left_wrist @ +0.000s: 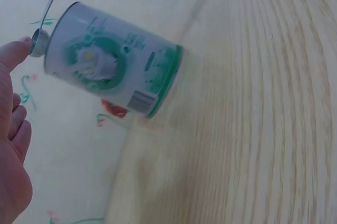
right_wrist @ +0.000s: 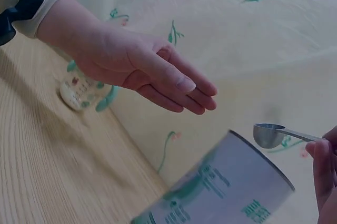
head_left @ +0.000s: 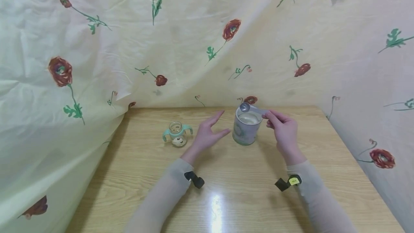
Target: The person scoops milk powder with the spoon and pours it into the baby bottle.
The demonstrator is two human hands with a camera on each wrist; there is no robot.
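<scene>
My right hand [head_left: 285, 132] pinches the handle of a grey measuring scoop [head_left: 245, 107], whose round bowl hangs over the mouth of a tin can [head_left: 244, 132]. The can stands upright, lidless, white with a green base band and a green printed label [left_wrist: 97, 63]. My left hand [head_left: 207, 135] is held in the air left of the can, fingers extended and thumb apart, holding nothing. Behind and left of that hand is a clear glass bottle [head_left: 178, 140] with two mint-green side handles and no lid, seen partly behind the left hand in the right wrist view.
A light wood table [head_left: 245, 190] bears the can and the bottle. Pale cloth printed with red poppies [head_left: 181, 39] hangs behind it and along both sides. Each wrist wears a small black camera, such as the left wrist's device [head_left: 194, 180].
</scene>
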